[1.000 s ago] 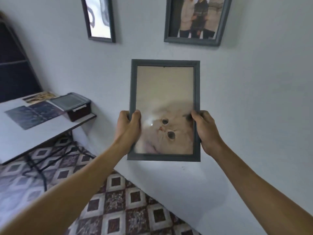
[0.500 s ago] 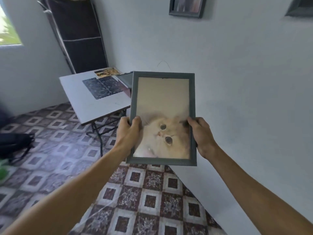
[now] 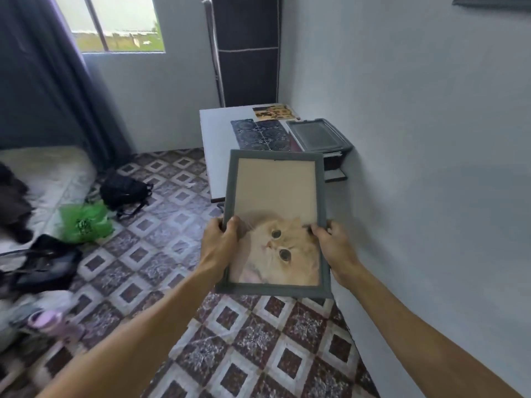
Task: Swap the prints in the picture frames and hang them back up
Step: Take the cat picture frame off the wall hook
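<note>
Frame with the cat print is clamped low on its side rails by curled fingers — left hand, right hand — held in the air short of the table, where so low a grip could let it tip and crack on the floor tiles.

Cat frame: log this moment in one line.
object: cat frame; left hand: grips left edge; right hand: grips right edge; position: off wall, in air, white table beyond
</note>
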The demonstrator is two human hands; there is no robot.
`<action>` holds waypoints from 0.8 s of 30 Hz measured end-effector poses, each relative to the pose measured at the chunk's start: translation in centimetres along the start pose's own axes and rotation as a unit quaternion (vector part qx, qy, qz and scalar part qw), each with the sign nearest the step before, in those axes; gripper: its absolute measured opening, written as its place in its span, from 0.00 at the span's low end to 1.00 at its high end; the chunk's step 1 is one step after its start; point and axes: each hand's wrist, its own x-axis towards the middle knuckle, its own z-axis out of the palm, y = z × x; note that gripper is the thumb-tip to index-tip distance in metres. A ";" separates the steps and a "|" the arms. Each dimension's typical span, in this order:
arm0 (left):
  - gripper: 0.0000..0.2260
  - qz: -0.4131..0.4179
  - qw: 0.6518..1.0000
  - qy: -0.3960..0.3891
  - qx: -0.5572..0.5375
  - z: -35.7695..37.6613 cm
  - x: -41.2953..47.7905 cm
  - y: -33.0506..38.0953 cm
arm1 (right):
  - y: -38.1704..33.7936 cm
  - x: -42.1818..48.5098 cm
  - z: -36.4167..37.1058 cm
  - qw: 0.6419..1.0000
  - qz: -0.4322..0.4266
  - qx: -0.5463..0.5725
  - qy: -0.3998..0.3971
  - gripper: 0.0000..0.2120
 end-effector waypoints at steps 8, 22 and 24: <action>0.11 -0.042 0.995 0.086 -0.006 -2.7 6.5 -1.6 | -0.7 8.2 7.0 0.996 -0.014 -0.022 -0.084 0.04; 0.12 -0.051 0.995 0.080 0.029 -10.4 26.4 -2.3 | -3.6 21.0 24.2 0.996 0.017 -0.012 -0.082 0.08; 0.13 -0.051 0.996 0.068 0.038 -11.1 29.4 -2.2 | -4.1 22.7 26.0 0.997 0.016 -0.012 -0.069 0.08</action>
